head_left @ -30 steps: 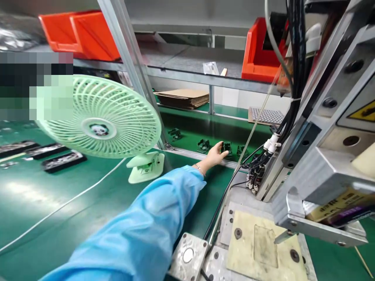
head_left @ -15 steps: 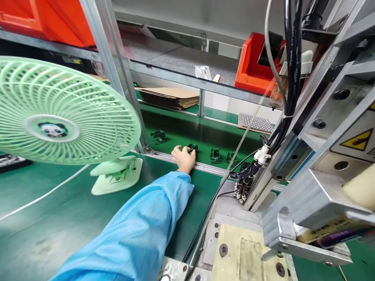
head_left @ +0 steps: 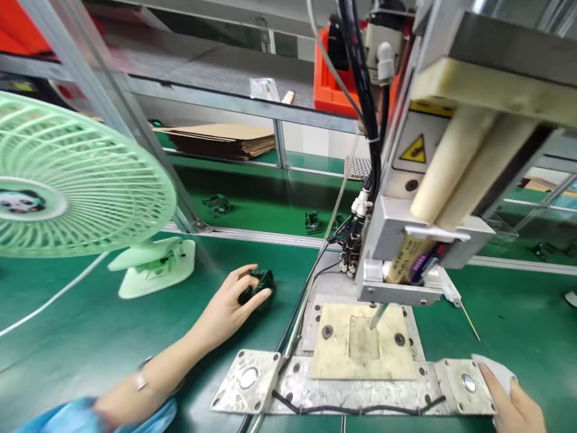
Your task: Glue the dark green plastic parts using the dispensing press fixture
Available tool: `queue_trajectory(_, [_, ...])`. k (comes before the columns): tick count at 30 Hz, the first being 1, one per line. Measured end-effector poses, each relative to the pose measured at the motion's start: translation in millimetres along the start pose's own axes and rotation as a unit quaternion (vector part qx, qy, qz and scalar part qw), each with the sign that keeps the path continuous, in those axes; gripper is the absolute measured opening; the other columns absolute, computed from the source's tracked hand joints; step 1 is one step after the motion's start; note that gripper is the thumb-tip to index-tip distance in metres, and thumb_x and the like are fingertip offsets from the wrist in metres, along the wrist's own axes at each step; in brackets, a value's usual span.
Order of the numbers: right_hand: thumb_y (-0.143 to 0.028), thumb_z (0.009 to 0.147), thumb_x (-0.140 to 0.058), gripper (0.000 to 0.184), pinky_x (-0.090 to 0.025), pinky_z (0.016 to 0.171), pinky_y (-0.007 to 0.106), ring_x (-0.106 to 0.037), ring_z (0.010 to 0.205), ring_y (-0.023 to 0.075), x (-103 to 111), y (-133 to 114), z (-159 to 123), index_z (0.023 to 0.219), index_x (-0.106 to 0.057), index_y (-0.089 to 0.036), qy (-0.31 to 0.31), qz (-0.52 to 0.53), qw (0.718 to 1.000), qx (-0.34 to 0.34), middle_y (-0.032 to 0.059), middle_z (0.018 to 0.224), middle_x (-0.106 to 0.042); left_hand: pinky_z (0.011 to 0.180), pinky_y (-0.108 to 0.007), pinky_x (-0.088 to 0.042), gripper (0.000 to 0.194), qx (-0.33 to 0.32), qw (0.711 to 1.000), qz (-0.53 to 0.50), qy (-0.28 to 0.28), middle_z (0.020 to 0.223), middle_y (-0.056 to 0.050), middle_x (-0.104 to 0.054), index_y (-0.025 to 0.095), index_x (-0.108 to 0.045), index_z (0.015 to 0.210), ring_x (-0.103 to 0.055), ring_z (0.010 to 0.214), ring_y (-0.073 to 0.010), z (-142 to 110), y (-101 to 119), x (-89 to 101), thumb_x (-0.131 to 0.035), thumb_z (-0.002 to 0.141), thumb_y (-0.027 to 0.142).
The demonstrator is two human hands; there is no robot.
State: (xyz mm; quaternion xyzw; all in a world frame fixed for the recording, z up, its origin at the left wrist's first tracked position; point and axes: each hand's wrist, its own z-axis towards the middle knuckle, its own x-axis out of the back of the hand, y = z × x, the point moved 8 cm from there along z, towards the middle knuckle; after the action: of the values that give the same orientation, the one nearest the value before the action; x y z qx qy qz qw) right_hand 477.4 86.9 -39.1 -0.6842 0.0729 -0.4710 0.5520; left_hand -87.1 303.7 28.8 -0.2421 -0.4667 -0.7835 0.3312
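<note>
My left hand point(head_left: 232, 307) is closed around a dark green plastic part point(head_left: 265, 280), just above or on the green bench left of the press. Its thumb and fingers grip the part from both sides. At the lower right edge, my right hand point(head_left: 520, 404) pinches a white wipe point(head_left: 499, 371), beside the right metal button block point(head_left: 467, 385). Similar dark parts point(head_left: 313, 221) lie on the green surface behind the aluminium rail. Between the hands stands the press, with a cream fixture plate point(head_left: 336, 358) that has a shallow square recess.
A green clip-on fan point(head_left: 103, 198) stands at the left. Black cables and a thin tube point(head_left: 311, 282) run along the press's left side. Two glue tubes point(head_left: 412, 261) hang in its holder, over the plate. Stacked cardboard point(head_left: 216, 135) and a red bin point(head_left: 327, 78) are behind.
My left hand has drawn back toward me from behind the rail, bringing a dark green part with it. The view has turned right, and my right hand with the wipe has appeared.
</note>
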Motion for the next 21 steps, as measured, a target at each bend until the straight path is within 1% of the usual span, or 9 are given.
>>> queue_trajectory(3, [-0.066, 0.07, -0.07, 0.049, -0.051, 0.047, 0.031, -0.062, 0.059, 0.0267, -3.7, 9.6, 3.3, 0.07, -0.074, -0.017, -0.012, 0.016, 0.999, -0.043, 0.0067, 0.066, -0.067, 0.108, -0.047, -0.048, 0.031, -0.004, 0.996, -0.019, -0.082, 0.137, -0.011, -0.058, 0.027, -0.069, 0.098, -0.055, 0.13, -0.0336, -38.2, 2.9, 5.5, -0.053, 0.086, 0.051])
queue_trajectory(5, [-0.065, 0.069, -0.069, 0.051, -0.049, 0.049, 0.03, -0.061, 0.062, 0.0253, -5.5, 9.5, 2.0, 0.074, -0.074, -0.015, -0.003, 0.036, 0.998, -0.047, 0.0071, 0.07, -0.069, 0.114, -0.047, -0.042, 0.034, 0.005, 0.995, -0.035, -0.095, 0.146, -0.007, -0.052, 0.029, -0.067, 0.11, -0.049, 0.136, -0.0336, -56.3, 4.9, 9.3, -0.049, 0.09, 0.049])
queue_trajectory(7, [-0.065, 0.069, -0.068, 0.053, -0.047, 0.052, 0.029, -0.062, 0.067, 0.0252, -7.5, 7.6, 0.5, 0.078, -0.075, -0.013, 0.0, 0.053, 0.998, -0.042, 0.0088, 0.078, -0.071, 0.118, -0.048, -0.036, 0.033, 0.013, 0.995, -0.043, -0.087, 0.148, -0.003, -0.05, 0.03, -0.066, 0.113, -0.046, 0.139, -0.0331, -64.6, 7.3, 14.2, -0.045, 0.094, 0.047])
queue_trajectory(9, [-0.066, 0.068, -0.068, 0.055, -0.047, 0.054, 0.029, -0.063, 0.07, 0.0255, -10.4, 7.4, -0.4, 0.079, -0.075, -0.012, -0.01, 0.064, 0.997, -0.042, 0.0103, 0.082, -0.072, 0.118, -0.049, -0.035, 0.032, 0.006, 0.995, -0.04, -0.096, 0.145, -0.001, -0.053, 0.03, -0.068, 0.108, -0.048, 0.136, -0.0325, -62.2, 12.7, 17.4, -0.045, 0.095, 0.049])
queue_trajectory(12, [-0.065, 0.069, -0.069, 0.055, -0.047, 0.055, 0.029, -0.064, 0.071, 0.0252, -12.9, 8.4, -1.2, 0.08, -0.076, -0.012, -0.023, 0.069, 0.996, -0.044, 0.0107, 0.083, -0.073, 0.108, -0.045, -0.048, 0.032, 0.019, 0.99, -0.024, -0.137, 0.13, -0.003, -0.064, 0.03, -0.071, 0.1, -0.06, 0.123, -0.0317, -43.3, 25.7, 21.5, -0.055, 0.089, 0.055])
queue_trajectory(15, [-0.063, 0.07, -0.071, 0.052, -0.046, 0.054, 0.029, -0.064, 0.072, 0.0254, -11.8, 6.8, -2.6, 0.079, -0.076, -0.012, -0.016, 0.08, 0.996, -0.034, 0.0104, 0.084, -0.073, 0.092, -0.04, -0.059, 0.036, 0.126, 0.98, -0.06, -0.14, 0.109, -0.003, -0.075, 0.031, -0.07, 0.1, -0.071, 0.1, -0.0284, -21.0, 43.9, 28.0, -0.07, 0.077, 0.058])
queue_trajectory(17, [-0.063, 0.071, -0.071, 0.05, -0.046, 0.055, 0.028, -0.063, 0.071, 0.025, -11.0, 5.8, -3.6, 0.078, -0.076, -0.013, -0.014, 0.079, 0.996, -0.027, 0.0096, 0.082, -0.072, 0.086, -0.041, -0.061, 0.045, 0.195, 0.971, -0.096, -0.099, 0.099, -0.004, -0.078, 0.029, -0.071, 0.1, -0.073, 0.09, -0.0283, -10.6, 62.4, 31.8, -0.074, 0.071, 0.063])
queue_trajectory(19, [-0.062, 0.071, -0.071, 0.049, -0.046, 0.054, 0.028, -0.062, 0.069, 0.024, -10.6, 5.5, -4.4, 0.075, -0.075, -0.014, -0.017, 0.072, 0.997, -0.022, 0.0085, 0.077, -0.071, 0.084, -0.042, -0.061, 0.051, 0.218, 0.965, -0.127, -0.075, 0.105, -0.007, -0.078, 0.025, -0.073, 0.105, -0.072, 0.096, -0.0302, -4.0, 85.9, 28.7, -0.073, 0.073, 0.064])
queue_trajectory(21, [-0.062, 0.073, -0.07, 0.047, -0.045, 0.052, 0.028, -0.061, 0.064, 0.0229, -9.1, 6.0, -4.8, 0.071, -0.073, -0.015, -0.016, 0.063, 0.998, -0.015, 0.0071, 0.071, -0.068, 0.08, -0.039, -0.062, 0.049, 0.202, 0.959, -0.179, -0.086, 0.114, -0.009, -0.076, 0.024, -0.075, 0.108, -0.069, 0.106, -0.0312, -1.5, 110.2, 18.5, -0.072, 0.076, 0.061])
